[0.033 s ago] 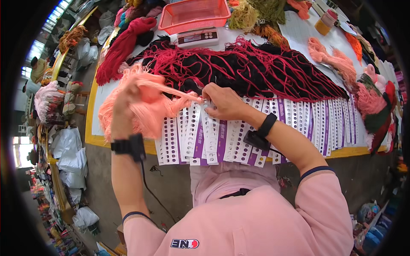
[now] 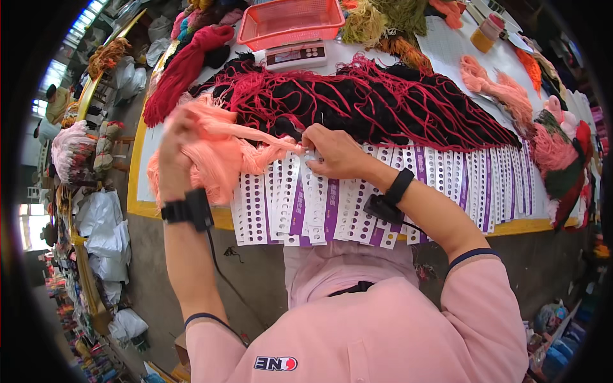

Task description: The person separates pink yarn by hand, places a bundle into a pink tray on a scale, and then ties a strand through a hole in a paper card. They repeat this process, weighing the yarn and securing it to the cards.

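The peach yarn (image 2: 217,169) lies bunched at the tabletop's (image 2: 135,185) near left corner, a thin bundle running from it toward the punched cards (image 2: 316,220) along the near edge. The right hand (image 2: 333,153) has its fingers pinched nearly together on the bundle's end, just above those cards. The left hand (image 2: 177,143) is blurred over the peach heap; how far its fingers are open, and whether they grip any strands, I cannot tell. Good handling here likely means a firm, steady right pinch, light even tension, and strands kept parallel, away from the black-and-red yarn (image 2: 383,105) just beyond, where loose ends could snag.
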`<move>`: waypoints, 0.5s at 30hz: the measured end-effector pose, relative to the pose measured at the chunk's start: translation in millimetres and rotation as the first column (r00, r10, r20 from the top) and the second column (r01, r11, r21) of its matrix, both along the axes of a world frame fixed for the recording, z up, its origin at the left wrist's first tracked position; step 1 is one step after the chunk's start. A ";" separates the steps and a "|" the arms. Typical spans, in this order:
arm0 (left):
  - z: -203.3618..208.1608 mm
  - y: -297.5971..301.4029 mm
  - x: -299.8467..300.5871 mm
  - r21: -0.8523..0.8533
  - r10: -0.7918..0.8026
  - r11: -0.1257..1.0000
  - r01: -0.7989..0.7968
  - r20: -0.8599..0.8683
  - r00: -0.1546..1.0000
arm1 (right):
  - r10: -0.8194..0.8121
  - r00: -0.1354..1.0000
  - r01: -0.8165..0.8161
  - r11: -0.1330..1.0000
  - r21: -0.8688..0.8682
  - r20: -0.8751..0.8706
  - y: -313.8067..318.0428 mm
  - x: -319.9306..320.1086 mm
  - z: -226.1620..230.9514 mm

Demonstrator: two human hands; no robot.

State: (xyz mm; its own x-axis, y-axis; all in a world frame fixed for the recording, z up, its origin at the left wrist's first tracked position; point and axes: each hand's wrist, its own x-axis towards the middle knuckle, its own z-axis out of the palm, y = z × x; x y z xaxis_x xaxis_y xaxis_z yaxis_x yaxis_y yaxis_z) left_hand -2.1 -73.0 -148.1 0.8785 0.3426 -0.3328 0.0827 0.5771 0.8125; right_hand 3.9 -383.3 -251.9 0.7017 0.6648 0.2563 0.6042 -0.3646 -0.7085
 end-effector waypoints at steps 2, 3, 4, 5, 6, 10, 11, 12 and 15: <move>1.1 70.1 -3.1 0.055 -0.043 0.998 0.031 0.219 0.975 | 0.043 0.999 -0.045 0.996 0.077 0.019 11.1 5.2 3.6; 14.8 40.9 6.5 0.083 -0.115 0.992 0.095 0.279 0.953 | 0.014 0.982 0.007 0.994 0.112 -0.186 -3.6 12.5 -1.1; 27.2 15.2 6.6 0.127 -0.172 0.983 0.136 0.335 0.926 | 0.014 0.924 0.049 0.987 0.154 -0.382 -9.7 13.8 -2.6; 27.8 -10.7 7.5 0.251 -0.240 0.953 0.168 0.292 0.926 | 0.018 0.924 0.044 0.987 0.154 -0.382 -10.1 15.2 -0.6; 17.8 -46.8 1.9 0.075 -0.241 0.970 0.229 0.324 0.915 | 0.017 0.873 0.087 0.978 0.191 -0.488 -11.9 18.4 0.9; -34.7 -104.9 -24.0 -0.256 -0.453 0.832 0.492 0.200 0.869 | 0.140 0.682 0.191 0.913 0.360 -0.718 14.2 19.1 31.2; -46.8 -106.0 -24.0 -0.324 -0.442 0.816 0.479 0.185 0.878 | 0.172 0.554 0.248 0.900 0.359 -0.814 18.9 14.5 44.9; -49.9 -111.6 -24.3 -0.319 -0.448 0.814 0.485 0.186 0.874 | 0.223 0.532 0.177 0.914 0.365 -0.817 22.5 14.7 51.5; -50.6 -114.8 -13.4 -0.337 -0.487 0.788 0.515 0.170 0.857 | 0.301 0.419 0.214 0.884 0.415 -0.857 30.4 22.6 42.3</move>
